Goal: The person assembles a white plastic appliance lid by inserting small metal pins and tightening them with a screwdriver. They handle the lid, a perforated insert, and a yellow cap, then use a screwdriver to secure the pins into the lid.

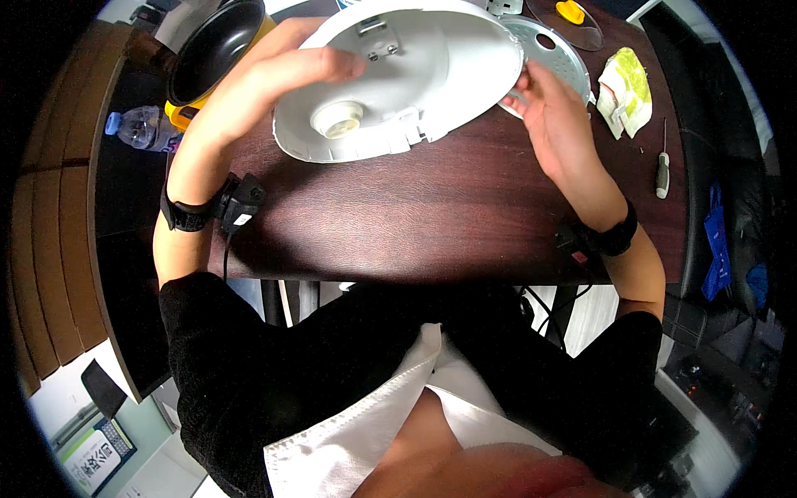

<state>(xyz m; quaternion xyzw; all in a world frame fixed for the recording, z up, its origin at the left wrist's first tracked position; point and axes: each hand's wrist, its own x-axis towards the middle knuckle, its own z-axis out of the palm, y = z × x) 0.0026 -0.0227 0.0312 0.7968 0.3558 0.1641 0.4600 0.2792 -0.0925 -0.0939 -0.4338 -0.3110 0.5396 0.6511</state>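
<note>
A white oval plastic lid shell (415, 79) is raised and tilted over the table, its hollow inner side toward me. Inside it are a round white fitting (338, 120) and a small metal bracket with screws. My left hand (303, 62) grips its left side, thumb on the inside and the other fingers hidden behind. At the right rim, the fingers of my right hand (552, 116) are curled against the edge, their tips partly hidden. Behind the shell's right end lies a round grey metal plate (569, 70) with small holes.
A yellow pot with a black interior (216, 50) stands far left, beside a clear plastic bottle (143, 128). To the right lie a crumpled green-and-white cloth (625, 91) and a screwdriver (662, 173). A transparent disc with a yellow knob (570, 12) is at the back.
</note>
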